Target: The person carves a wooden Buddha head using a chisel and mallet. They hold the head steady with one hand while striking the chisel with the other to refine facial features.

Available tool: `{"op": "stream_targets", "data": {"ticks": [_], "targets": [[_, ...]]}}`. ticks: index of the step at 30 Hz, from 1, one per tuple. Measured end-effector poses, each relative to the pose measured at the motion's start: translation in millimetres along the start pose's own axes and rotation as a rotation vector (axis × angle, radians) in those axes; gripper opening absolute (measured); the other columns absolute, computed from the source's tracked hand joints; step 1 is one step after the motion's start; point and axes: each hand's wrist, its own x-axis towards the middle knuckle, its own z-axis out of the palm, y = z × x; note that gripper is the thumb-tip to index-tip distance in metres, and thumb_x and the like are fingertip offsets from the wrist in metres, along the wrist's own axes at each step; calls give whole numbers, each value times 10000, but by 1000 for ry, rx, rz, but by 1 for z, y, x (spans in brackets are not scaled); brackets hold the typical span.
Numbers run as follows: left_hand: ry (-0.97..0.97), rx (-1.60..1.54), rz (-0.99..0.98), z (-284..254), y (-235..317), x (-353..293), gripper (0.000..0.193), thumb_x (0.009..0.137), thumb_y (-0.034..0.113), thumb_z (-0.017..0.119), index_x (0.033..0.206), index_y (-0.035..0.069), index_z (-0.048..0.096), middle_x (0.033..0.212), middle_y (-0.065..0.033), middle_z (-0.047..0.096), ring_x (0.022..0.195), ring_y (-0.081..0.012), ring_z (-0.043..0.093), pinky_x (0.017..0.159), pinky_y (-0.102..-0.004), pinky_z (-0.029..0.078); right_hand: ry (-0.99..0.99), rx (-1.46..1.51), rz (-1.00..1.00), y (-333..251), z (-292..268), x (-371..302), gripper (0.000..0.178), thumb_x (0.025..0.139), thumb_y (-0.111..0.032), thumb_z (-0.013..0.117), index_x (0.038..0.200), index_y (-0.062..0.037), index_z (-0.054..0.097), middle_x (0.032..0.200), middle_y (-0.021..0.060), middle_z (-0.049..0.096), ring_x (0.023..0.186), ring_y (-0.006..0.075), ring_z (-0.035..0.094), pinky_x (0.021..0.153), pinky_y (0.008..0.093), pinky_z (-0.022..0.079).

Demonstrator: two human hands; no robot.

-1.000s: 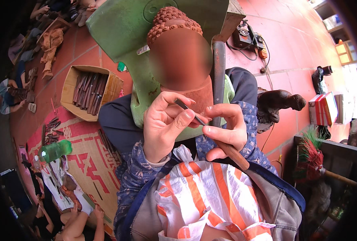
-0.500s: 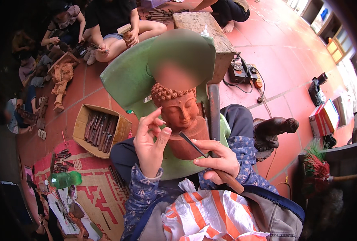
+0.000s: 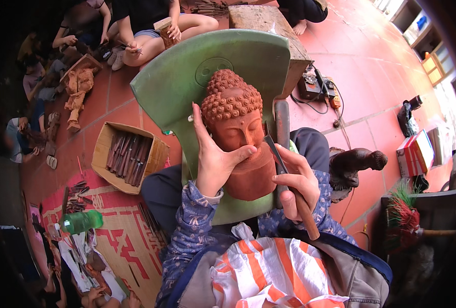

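Right up close, an orange-and-white striped cloth (image 3: 274, 272) is bunched across the lap, and just beyond it both hands are busy! The right hand (image 3: 300, 187) has its fingers closed around a slim carving tool with a brown wooden handle (image 3: 306, 219), dark blade angled up to the cheek; contact at the tip, I can't tell. The left hand (image 3: 215, 164) is open, thumb and forefinger spread wide, thumb laid across the mouth, forefinger up along the side; its other fingers are out of sight.

And there's the piece itself: a reddish-brown sculpted head with tight curls (image 3: 238, 123), upright between the knees on a green plastic chair (image 3: 171, 66), face toward the carver. That thumb blocks the lips, and a dark upright bar (image 3: 282, 123) crowds the blade side.

Out left, a cardboard box (image 3: 159, 154) packed with dark-handled tools (image 3: 129, 159), then a green plastic bottle (image 3: 84, 222) on a red-and-beige mat (image 3: 138, 218). Over right, a dark carved figure (image 3: 356, 167) on the tiles. Farther back, a weathered wooden block (image 3: 259, 18) behind the chair, and a seated co-worker gripping a wooden piece (image 3: 164, 32).
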Motion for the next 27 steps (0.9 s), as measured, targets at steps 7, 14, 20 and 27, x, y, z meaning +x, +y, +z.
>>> {"op": "stream_targets", "data": {"ticks": [7,14,20,27], "targets": [[-32,-235,-68,8,-21,4,1484,544,505,891,1477,-13,-140,1490,-300,182,1386,-339,272,1128,-405,276,-88,-43,21,2,4,8,242,881,-175,626,888,67,627,1291,395,442,1243,515,462,1066,515,349],[-71,-359,-127,4,-27,5,1540,470,458,934,1479,-8,-132,1497,-253,221,1379,-306,289,1124,-370,286,-123,-57,18,4,18,5,246,947,-208,543,885,28,570,1311,404,404,1277,534,410,1059,553,334],[-67,-391,-118,5,-30,7,1565,429,447,944,1481,-10,-120,1493,-232,242,1375,-292,301,1125,-366,290,-212,-205,45,-2,20,-1,293,934,-268,597,884,19,570,1312,424,393,1263,537,423,1060,551,328],[-50,-386,-103,6,-26,8,1562,425,470,935,1478,-27,-106,1487,-234,251,1370,-293,310,1125,-371,293,-139,-229,44,-1,27,0,195,789,-134,707,810,19,590,1285,416,439,1221,521,472,1060,563,325]]}}
